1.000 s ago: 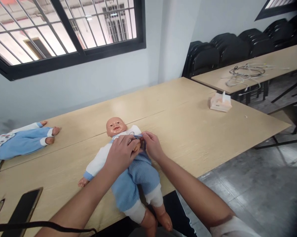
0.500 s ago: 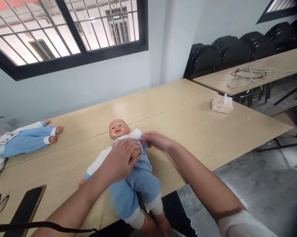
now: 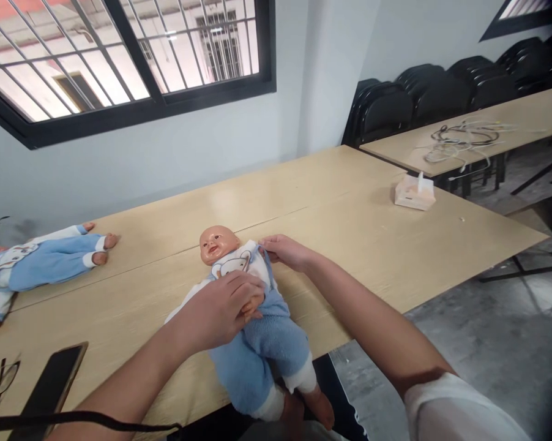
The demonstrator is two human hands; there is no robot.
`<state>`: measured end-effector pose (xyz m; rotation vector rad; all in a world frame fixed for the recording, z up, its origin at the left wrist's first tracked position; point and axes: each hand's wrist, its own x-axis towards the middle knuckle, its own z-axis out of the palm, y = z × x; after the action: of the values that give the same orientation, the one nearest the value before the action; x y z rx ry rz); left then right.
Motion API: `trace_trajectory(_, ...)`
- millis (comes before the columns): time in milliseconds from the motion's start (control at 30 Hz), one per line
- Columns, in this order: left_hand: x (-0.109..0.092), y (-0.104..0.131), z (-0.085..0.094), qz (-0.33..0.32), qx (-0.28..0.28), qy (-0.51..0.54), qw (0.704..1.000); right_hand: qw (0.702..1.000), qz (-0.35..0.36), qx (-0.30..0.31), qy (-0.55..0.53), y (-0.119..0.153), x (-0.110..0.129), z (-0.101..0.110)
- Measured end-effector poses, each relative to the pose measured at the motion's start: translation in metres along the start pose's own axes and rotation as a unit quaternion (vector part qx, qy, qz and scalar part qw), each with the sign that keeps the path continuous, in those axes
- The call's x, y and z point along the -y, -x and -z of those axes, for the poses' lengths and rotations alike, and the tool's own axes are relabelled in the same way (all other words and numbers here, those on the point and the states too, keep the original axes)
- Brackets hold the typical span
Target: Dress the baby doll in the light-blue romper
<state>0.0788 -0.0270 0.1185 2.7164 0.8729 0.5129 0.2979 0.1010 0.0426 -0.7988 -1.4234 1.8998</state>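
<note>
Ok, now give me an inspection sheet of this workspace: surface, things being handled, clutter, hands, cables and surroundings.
Surface: light wood-toned table, with a seam running across it.
Things being handled: doll lying on its back in blue and white clothes, feet past the near table edge.
Clutter: second doll, dark phone and eyeglasses at left; tissue box at right.
Hands: left hand closed around the doll's hand; right hand pinching blue cloth near its shoulder.
Cables: tangled cables on the far table; black strap or cord at lower left, which one unclear.
Surroundings: barred window; stacked black chairs along the wall.
</note>
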Motion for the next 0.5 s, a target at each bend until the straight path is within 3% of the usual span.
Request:
trace_trajectory(133,0.005,-0.010,-0.002,-0.019,0.044,0.000,0.999,0.998,-0.007,-0.066,-0.010,-0.018,0.002,-0.017)
trace_trajectory(267,0.006,-0.015,0.002,-0.027,0.065,0.024,0.997,0.993,-0.041,-0.101,-0.032,-0.033,-0.002,-0.020)
trace_trajectory(500,0.019,-0.001,0.028,0.013,0.021,0.069,0.997,0.992,-0.062,-0.098,-0.051,-0.049,-0.025,-0.016)
